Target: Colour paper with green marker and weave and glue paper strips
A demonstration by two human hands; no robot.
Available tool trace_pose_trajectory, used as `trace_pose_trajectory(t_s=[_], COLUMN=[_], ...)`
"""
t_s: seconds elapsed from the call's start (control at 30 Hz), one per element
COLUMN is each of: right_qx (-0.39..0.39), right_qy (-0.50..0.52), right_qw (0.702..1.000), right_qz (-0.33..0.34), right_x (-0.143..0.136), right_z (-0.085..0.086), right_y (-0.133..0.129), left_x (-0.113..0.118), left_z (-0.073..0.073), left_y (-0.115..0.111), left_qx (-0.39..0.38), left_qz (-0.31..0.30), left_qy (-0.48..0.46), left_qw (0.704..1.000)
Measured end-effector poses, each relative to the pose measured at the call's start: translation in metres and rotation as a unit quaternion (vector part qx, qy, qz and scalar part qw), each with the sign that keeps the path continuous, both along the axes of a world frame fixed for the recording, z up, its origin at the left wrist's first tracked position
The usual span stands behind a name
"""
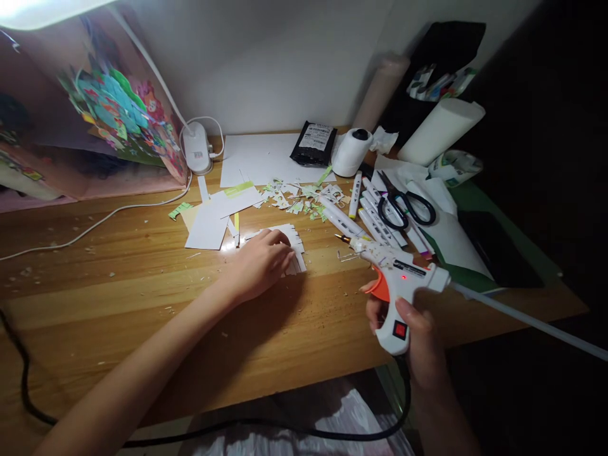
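Observation:
In my right hand (420, 335) is a white hot glue gun (396, 285) with an orange trigger, a lit red light and a red switch. Its metal nozzle points left above the desk, and a long glue stick (527, 318) sticks out of its back end. My left hand (263, 263) lies over white cut paper strips (295, 244) on the desk, fingers bent together; the fingertips are partly hidden. Just beyond that hand are white paper sheets (209, 228) and a heap of green and white paper scraps (289, 196).
White markers (380, 221) and black-handled scissors (418, 209) lie right of the scraps. Behind stand a white camera-like device (352, 152), a black package (313, 144) and a paper roll (441, 130). A power strip (197, 149) sits at back left. A black cable (266, 424) runs along the front edge.

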State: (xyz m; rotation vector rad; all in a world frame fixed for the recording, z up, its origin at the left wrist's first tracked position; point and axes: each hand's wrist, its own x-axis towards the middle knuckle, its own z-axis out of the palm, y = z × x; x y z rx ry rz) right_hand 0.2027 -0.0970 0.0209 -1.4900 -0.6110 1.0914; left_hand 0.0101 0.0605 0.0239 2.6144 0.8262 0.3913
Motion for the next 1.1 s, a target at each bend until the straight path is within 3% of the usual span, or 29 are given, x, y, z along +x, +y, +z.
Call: trace_pose_trajectory(t_s=[0.17,0.27,0.4,0.57,0.77,0.83,0.9,0.93,1.0,1.1], right_qx=[0.032,0.034,0.03,0.029,0.02,0.011,0.002,-0.001,-0.007,-0.015], right_qy=[0.008,0.001,-0.007,0.026,0.023,0.014,0.006,0.002,-0.011,-0.024], right_qw=[0.999,0.999,0.999,0.999,0.999,0.999,0.998,0.997,0.996,0.993], right_qz=[-0.002,0.016,0.035,0.03,0.039,0.049,0.063,0.073,0.092,0.112], right_x=[0.001,0.005,0.009,0.007,-0.003,-0.008,-0.014,-0.017,-0.023,-0.031], right_z=[-0.003,-0.006,-0.009,-0.008,-0.006,-0.005,-0.004,-0.003,-0.003,-0.003], right_y=[-0.001,-0.002,-0.004,-0.004,0.0,0.001,0.001,0.001,0.001,0.0], left_x=[0.0,0.002,0.003,-0.008,-0.036,-0.047,-0.056,-0.058,-0.059,-0.053], left_z=[0.002,-0.001,0.002,0.013,0.002,0.0,0.001,0.002,0.002,-0.001], left_y=[0.036,0.053,0.056,0.034,-0.016,-0.03,-0.041,-0.044,-0.047,-0.047], left_qx=[-0.064,-0.119,-0.195,-0.254,-0.27,-0.24,-0.127,-0.066,0.011,0.001], left_qz=[0.108,0.107,0.111,0.181,0.272,0.311,0.358,0.357,0.284,0.125], left_qy=[0.003,0.027,0.02,-0.065,-0.097,-0.066,-0.021,-0.002,0.015,0.022], left_qw=[0.992,0.987,0.974,0.948,0.919,0.917,0.925,0.932,0.959,0.992])
